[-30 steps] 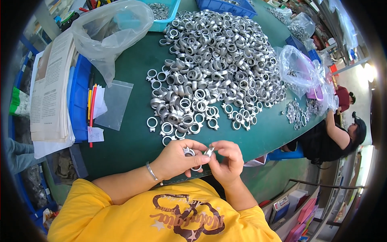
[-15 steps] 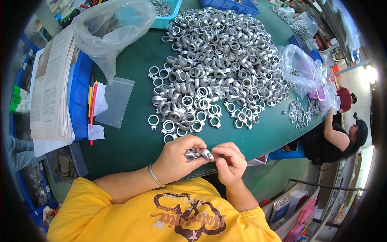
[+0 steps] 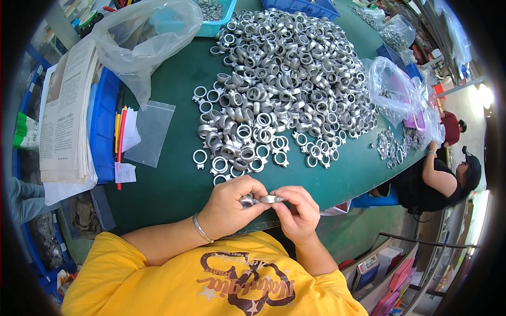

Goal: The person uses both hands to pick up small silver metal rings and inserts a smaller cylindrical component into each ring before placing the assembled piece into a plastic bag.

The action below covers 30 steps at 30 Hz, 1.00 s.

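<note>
My left hand [image 3: 232, 203] is closed around silver metal rings, part of them hidden by its fingers. One metal ring [image 3: 271, 199] sits edge-on between the two hands, pinched by the left thumb and fingertips. My right hand [image 3: 298, 210] is closed on the other end of that same ring, thumb below and fingers above. Both hands are over the table's near edge. Just beyond them lies a large pile of metal rings [image 3: 295, 73], each with a small lug; some loose ones lie at its near left side.
On the green table [image 3: 174, 184], a blue bin [image 3: 105, 121] with newspapers [image 3: 68, 116], pencils [image 3: 122, 137] and a small plastic bag [image 3: 152, 131] stand left. A large clear bag [image 3: 153, 47] lies behind. Small metal parts [image 3: 390, 150] and another bag [image 3: 392, 84] lie right, near a seated person [image 3: 432, 179].
The ring between my hands has turned from tilted to nearly level. My right fingers have moved slightly left and closed onto its end.
</note>
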{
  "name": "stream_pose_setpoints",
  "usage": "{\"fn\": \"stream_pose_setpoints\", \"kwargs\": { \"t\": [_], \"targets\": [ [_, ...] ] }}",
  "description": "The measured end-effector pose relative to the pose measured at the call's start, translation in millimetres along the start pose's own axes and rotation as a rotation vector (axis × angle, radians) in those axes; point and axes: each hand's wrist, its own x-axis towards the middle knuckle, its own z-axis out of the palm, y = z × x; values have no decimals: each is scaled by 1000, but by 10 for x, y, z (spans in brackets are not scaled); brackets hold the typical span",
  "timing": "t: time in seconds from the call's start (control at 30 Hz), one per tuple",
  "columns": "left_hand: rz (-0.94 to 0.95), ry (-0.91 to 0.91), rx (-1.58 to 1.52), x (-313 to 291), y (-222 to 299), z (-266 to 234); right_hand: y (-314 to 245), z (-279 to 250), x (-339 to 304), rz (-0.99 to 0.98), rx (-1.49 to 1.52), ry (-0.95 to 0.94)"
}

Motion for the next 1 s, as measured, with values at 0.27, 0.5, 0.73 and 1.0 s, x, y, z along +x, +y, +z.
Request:
{"fn": "stream_pose_setpoints", "kwargs": {
  "t": [0.27, 0.5, 0.73, 1.0],
  "targets": [
    [-188, -141, -194, -1, -13, -13, 28, 59, -83, 397, 550, 74],
    [-876, -336, -1086, 60, 36, -105, -101, 42, 162, -294, -93, 17],
    [-826, -243, -1134, 67, -68, -105, 230, 10, 412, 141, -660, 159],
    [-800, -154, -957, 31, 4, -81, 170, -56, 339, 103, -447, 40]
  ]
}}
